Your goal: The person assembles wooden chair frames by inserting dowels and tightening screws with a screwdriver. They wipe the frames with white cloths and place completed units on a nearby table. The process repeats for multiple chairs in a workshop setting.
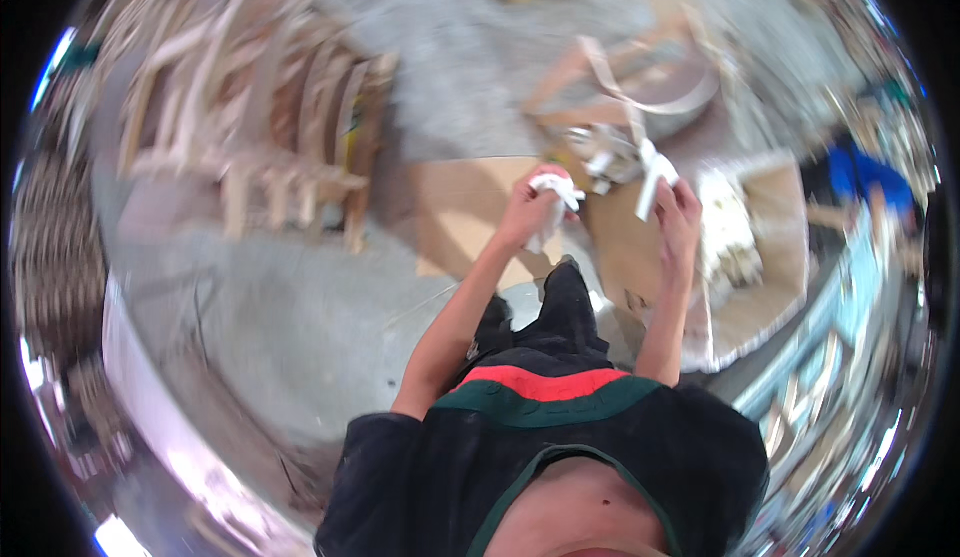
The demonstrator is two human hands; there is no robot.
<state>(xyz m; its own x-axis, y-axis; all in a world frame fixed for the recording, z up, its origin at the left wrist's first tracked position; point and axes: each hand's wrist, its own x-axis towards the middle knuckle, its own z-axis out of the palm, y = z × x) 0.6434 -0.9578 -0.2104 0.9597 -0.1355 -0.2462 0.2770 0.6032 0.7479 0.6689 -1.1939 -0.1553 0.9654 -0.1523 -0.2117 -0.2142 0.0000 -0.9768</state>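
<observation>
My left hand (522, 215) is closed around a crumpled white strip (557, 187), whose loose end hangs below the fingers. To the right, my right hand (679, 219) pinches a flat white strip (650, 187) that sticks up past the fingertips. The two hands are apart, in front of my body. Motion blur hides what the strips are made of and whether they are joined. Beside my right forearm stands an open cardboard box (783, 257) with white pieces (727, 222) inside.
Wooden frames (270, 97) stand in a row on the left. A wooden chair-like frame (590, 112) with a curved part is ahead to the right. Flat cardboard (450, 212) lies on the concrete floor (440, 77). A person in blue (868, 179) is at the far right.
</observation>
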